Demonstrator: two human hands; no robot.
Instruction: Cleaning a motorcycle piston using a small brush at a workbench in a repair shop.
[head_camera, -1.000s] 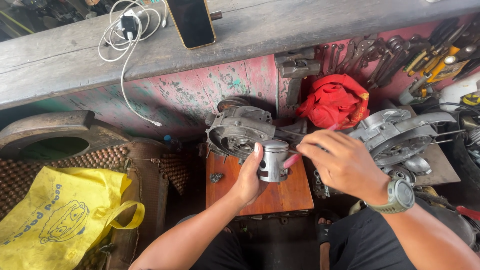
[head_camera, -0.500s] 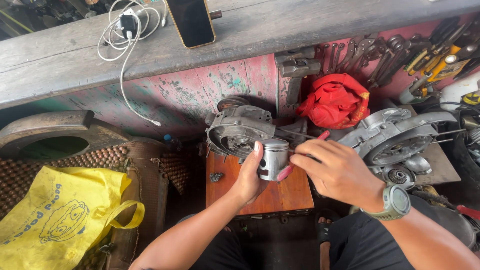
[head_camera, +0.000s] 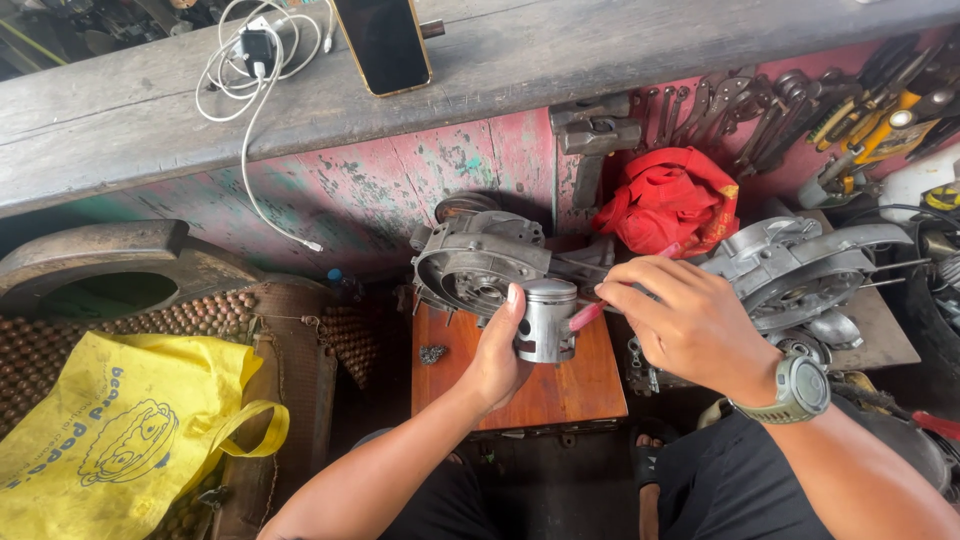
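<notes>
The left hand (head_camera: 500, 355) has its fingers wrapped around a shiny metal piston (head_camera: 546, 320), gripping it upright with the thumb on its side. The right hand (head_camera: 690, 325) has its fingers pinched shut on a thin pink stick (head_camera: 588, 314). The tip of the stick touches the side of the piston. A green watch (head_camera: 800, 390) sits on the right wrist.

The piston is held just above a small wooden board (head_camera: 555, 385), near the middle of the view. A little dark bit of metal (head_camera: 432, 353) lies on the board at 9 o'clock from the piston.

At 11 o'clock from the piston sits a grey engine case (head_camera: 478, 262), close behind the left hand. At 3 o'clock, past the right hand, lies a second engine case (head_camera: 795, 270), lighter in colour. At 1 o'clock is a red cloth (head_camera: 668, 205), bunched up against the pink wall. A hammer (head_camera: 592, 140) hangs at 12 o'clock, and a row of wrenches (head_camera: 740, 110) and other tools hangs farther off at 2 o'clock.

Far up at 11 o'clock, a phone (head_camera: 383, 42) lies on the grey wooden desk (head_camera: 600, 50), with a white charger cable (head_camera: 255, 60) curled beside it. Far off at 8 o'clock is a yellow bag (head_camera: 120, 420).
</notes>
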